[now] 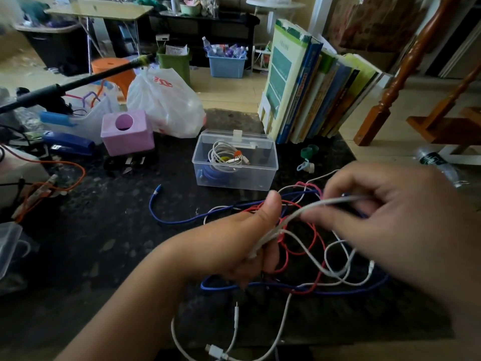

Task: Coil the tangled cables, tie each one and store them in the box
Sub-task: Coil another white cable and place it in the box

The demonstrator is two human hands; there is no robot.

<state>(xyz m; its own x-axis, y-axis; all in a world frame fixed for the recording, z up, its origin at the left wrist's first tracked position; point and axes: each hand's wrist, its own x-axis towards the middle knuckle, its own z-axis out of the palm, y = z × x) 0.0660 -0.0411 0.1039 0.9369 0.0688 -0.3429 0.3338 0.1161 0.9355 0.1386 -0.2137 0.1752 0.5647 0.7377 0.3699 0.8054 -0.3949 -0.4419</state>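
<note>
The left hand (250, 241) closes on a bunch of white cable (291, 217). The right hand (390, 220) pinches the same strand, which runs taut between them. Below lie the red cable (316, 238) and blue cable (179, 220), still tangled on the counter (104, 243); the clear box (235, 175) stands behind, nearer the left hand.

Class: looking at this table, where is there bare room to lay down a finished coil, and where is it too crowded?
Free: the dark tabletop left of the left hand, between the blue cable's loose end and the orange wire. Also a narrow strip between the clear box and the tangle. Crowded: under both hands, and the far-left corner around the pink box and stapler.
</note>
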